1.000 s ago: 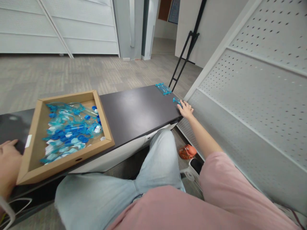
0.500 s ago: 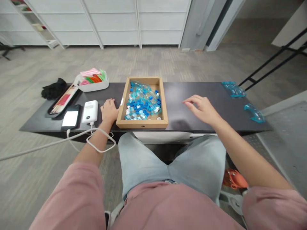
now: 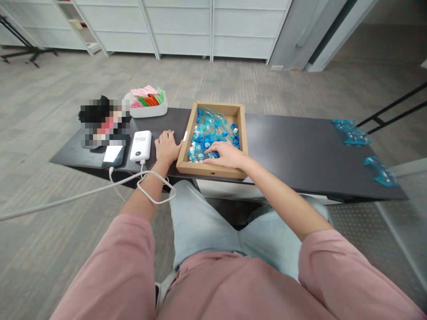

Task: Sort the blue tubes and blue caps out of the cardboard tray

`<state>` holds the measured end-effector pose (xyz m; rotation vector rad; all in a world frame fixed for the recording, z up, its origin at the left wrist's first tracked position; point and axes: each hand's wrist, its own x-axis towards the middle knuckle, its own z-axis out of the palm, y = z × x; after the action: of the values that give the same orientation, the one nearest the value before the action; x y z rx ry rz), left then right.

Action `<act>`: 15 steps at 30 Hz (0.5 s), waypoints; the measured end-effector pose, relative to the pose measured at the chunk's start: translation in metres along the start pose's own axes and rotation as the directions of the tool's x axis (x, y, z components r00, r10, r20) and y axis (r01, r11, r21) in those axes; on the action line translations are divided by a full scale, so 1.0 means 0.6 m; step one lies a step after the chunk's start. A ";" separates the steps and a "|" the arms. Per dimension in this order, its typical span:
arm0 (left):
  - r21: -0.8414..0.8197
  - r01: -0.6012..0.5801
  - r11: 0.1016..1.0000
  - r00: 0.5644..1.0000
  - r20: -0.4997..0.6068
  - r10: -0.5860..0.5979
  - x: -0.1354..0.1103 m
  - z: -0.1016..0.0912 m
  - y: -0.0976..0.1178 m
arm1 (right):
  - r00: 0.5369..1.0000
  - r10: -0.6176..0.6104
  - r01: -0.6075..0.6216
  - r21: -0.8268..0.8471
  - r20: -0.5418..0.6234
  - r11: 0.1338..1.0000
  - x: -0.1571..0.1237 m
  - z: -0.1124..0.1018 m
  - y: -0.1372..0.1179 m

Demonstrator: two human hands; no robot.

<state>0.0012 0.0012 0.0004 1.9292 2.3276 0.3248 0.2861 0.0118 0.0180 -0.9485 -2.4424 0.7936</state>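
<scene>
The cardboard tray point(image 3: 240, 133) of blue plastic pieces point(image 3: 210, 133) sits mid-table point(image 3: 293, 151). The right hand point(image 3: 228, 155) reaches into it, fingers loosely curled on the pieces; whether it grips one cannot be told. The left hand point(image 3: 167, 146) lies flat, empty, against the tray's left wall, beside a white power bank point(image 3: 140, 146).

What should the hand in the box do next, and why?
Probably close the fingers on one blue piece and lift it out. The right hand already rests low inside the cardboard box, fingertips on the pile of blue plastic pieces, while the left hand lies flat beside the box, steadying it.
</scene>
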 end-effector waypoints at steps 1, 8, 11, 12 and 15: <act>-0.002 -0.002 1.000 1.000 0.001 0.002 0.000 0.000 -0.001 | 1.000 0.007 -0.007 -0.002 -0.022 1.000 -0.001 0.000 0.002; 0.018 0.020 1.000 1.000 0.014 -0.020 -0.011 -0.017 0.014 | 0.971 0.045 0.009 0.226 -0.234 0.974 -0.020 -0.012 0.007; 0.002 0.026 1.000 0.999 0.042 -0.026 -0.017 -0.033 0.024 | 0.943 0.072 0.033 0.306 -0.324 0.951 -0.047 -0.041 0.006; -0.004 0.027 1.000 0.998 0.061 -0.027 -0.018 -0.037 0.025 | 0.931 0.076 0.037 0.301 -0.356 0.953 -0.061 -0.053 0.005; 0.003 0.021 1.000 0.995 0.099 -0.021 -0.017 -0.037 0.019 | 0.899 0.103 0.004 0.244 -0.427 0.970 -0.121 -0.088 0.007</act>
<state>0.0092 -0.0088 0.0238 1.8754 2.2845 0.2201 0.3666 -0.0180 0.0438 -0.9762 -1.8959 0.7726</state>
